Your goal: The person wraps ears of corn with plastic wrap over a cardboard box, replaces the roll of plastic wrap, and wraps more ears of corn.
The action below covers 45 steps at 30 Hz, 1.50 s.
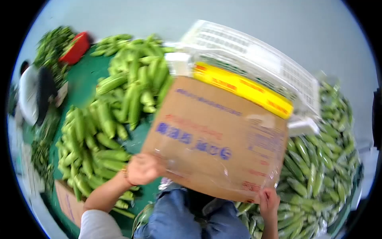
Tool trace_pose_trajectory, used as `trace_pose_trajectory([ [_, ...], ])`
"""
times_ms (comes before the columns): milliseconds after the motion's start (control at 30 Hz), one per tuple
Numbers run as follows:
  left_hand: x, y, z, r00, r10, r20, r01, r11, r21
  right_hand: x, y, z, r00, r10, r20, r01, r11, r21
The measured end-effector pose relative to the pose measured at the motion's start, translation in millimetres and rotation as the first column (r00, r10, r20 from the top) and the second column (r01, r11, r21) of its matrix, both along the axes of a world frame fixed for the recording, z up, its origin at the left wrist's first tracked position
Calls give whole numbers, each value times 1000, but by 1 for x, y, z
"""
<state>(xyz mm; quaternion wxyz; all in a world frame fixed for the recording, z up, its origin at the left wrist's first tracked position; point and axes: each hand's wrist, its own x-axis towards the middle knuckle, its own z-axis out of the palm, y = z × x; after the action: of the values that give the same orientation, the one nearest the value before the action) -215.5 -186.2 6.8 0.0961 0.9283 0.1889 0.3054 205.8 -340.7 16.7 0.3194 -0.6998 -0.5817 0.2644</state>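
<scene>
"What is leftmost?"

"A pile of loose green vegetables (99, 131), with the left hand (146, 169) just to its right, at the box's near left corner."

"Its fingers?"

"They look folded together and clamped on that corner, though blur hides each finger."

"And the cardboard box (217, 139)?"

"Ahead of both hands and between them, above the person's knees. Its long side runs left to right, slanting towards the body at the right. A yellow strip (244, 89) lies along its far edge, with a white crate (254, 49) beyond."

"The right hand (269, 200)?"

"At the near right corner, fingers closed and pinching the edge. Neither hand is clearly nearer. Bagged vegetables (318, 175) lie to its right."
</scene>
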Motion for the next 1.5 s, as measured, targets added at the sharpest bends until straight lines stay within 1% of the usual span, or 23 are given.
trace_pose_trajectory([
  [33,-7,-19,-8,998,2,-65,-4,999,-32,-4,-8,-10,993,-15,-117,11,999,-41],
  [100,-12,-50,-17,991,77,-107,-87,992,-94,-16,-20,-28,992,34,-123,-37,999,-22],
  [200,-15,-82,-40,984,157,-79,-168,974,-151,-14,-36,-36,978,174,112,-149,969,-199],
  [400,-13,-76,-39,978,196,-65,-202,974,-101,-25,-24,-18,951,164,261,-129,981,-146],
  [600,-12,-46,-46,986,167,-7,-167,983,-75,-29,-8,-27,944,141,299,-173,981,83],
  [700,-16,-26,-43,977,173,122,-135,953,-273,-27,-9,-32,963,121,241,-128,992,13],
  [733,-31,-13,-61,945,274,180,-210,928,-307,-25,-10,-35,971,100,217,-96,995,-29],
  [767,-50,1,-80,816,551,177,-437,787,-436,-27,-9,-36,981,78,178,-73,997,-38],
  [800,-65,29,-94,474,867,152,-565,432,-703,-28,-10,-36,989,55,140,-49,997,-53],
  [833,-74,70,-103,263,945,196,-528,311,-790,-28,-10,-35,994,33,105,-27,997,-65],
  [900,-135,120,-221,208,977,-44,-793,142,-592,-26,-10,-38,993,27,111,-15,993,-113],
  [933,-144,130,-255,173,951,-255,-918,62,-391,-19,-13,-42,991,56,118,-38,988,-151],
  [967,-149,137,-289,93,918,-384,-945,-40,-324,-15,-18,-44,989,80,123,-55,979,-195],
  [1067,-141,150,-288,-18,881,-472,-882,-237,-408,-24,-12,-45,998,-54,10,55,987,-153],
  [1100,-137,150,-282,-18,888,-459,-886,-227,-404,-25,-10,-45,999,-38,29,41,992,-115],
  [1167,-146,147,-287,176,921,-348,-900,7,-436,-30,-8,-37,994,-111,11,111,962,-250],
  [1200,-147,147,-279,329,907,-262,-692,43,-721,-25,-14,-46,994,-103,-25,96,976,-193],
  [1233,-138,144,-256,408,903,-136,-300,-9,-954,-24,-18,-44,994,-112,-4,108,965,-240],
  [1267,-128,138,-227,344,934,-99,-49,-88,-995,-23,-15,-40,993,-117,15,116,952,-284],
  [1300,-133,133,-214,326,939,-109,20,-122,-992,-24,-13,-36,992,-120,33,124,937,-327],
  [1333,-124,123,-187,342,935,96,116,60,-991,-27,-11,-34,992,-124,16,122,939,-320],
  [1433,-94,97,-75,627,767,138,-188,321,-928,-33,0,-28,994,-109,-18,99,952,-291],
  [1500,-59,81,-8,794,598,108,-376,623,-685,-35,3,-25,995,-95,-11,88,954,-285],
])
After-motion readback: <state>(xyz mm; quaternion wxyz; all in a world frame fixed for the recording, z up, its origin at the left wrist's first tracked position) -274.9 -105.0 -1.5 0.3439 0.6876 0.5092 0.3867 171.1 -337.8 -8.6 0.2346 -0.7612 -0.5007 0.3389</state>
